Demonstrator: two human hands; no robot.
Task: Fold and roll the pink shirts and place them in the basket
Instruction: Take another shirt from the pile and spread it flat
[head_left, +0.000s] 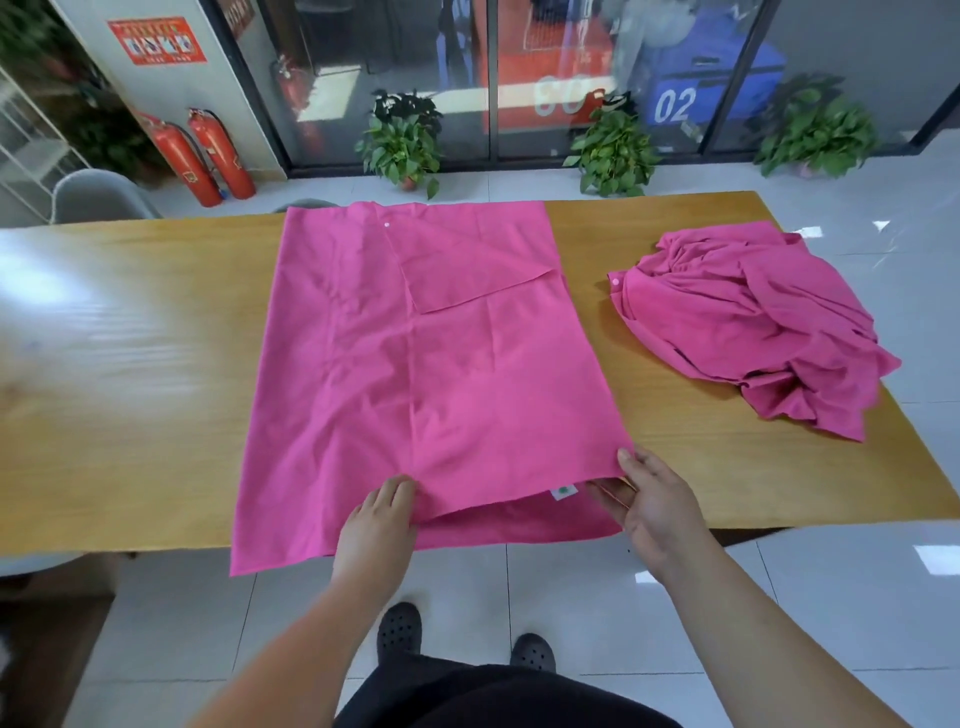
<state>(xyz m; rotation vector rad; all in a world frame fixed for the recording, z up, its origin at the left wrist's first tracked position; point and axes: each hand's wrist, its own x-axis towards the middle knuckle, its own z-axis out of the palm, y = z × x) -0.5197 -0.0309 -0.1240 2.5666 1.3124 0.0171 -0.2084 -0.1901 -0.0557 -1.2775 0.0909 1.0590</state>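
Wooden table (130, 364), white tiled floor (571, 623), glass wall (415, 52), potted plants (402, 143), red extinguishers (221, 156).

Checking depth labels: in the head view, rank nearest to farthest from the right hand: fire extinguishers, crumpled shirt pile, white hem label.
1. white hem label, beside the right hand
2. crumpled shirt pile, table's right side
3. fire extinguishers, far left

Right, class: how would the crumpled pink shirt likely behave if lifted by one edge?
The crumpled shirt would probably droop and unfurl; its soft folds suggest floppy cloth. It likely slides easily on the glossy table, and seems light.
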